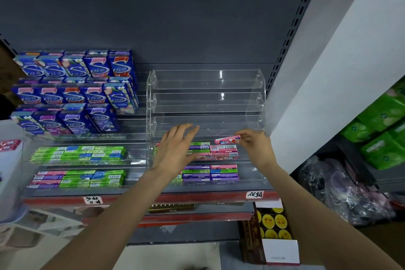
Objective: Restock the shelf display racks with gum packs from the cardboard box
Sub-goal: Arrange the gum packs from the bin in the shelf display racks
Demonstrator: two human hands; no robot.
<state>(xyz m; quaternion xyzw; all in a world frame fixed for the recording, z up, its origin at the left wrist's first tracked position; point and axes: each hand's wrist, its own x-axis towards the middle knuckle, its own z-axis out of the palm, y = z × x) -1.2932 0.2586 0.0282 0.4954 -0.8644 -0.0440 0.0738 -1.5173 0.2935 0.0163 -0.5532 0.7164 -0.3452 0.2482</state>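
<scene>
Nearest the camera, both forearms reach up over the red-edged shelf lip toward the clear acrylic tiered rack. The right hand pinches one end of a pink gum pack between thumb and fingertips, holding it just above the pink stack in the rack's second tier from the bottom. To the left of that grip, the left hand hovers with fingers spread and straight, holding nothing, over the green packs in the same tier. Below the grip, the bottom tier holds purple and green packs. Beyond it, the three upper tiers stand bare. The cardboard box is not identifiable here. This looks like the placing step; next, the pack probably needs lowering flat, aligned onto the pink stack, then releasing.
</scene>
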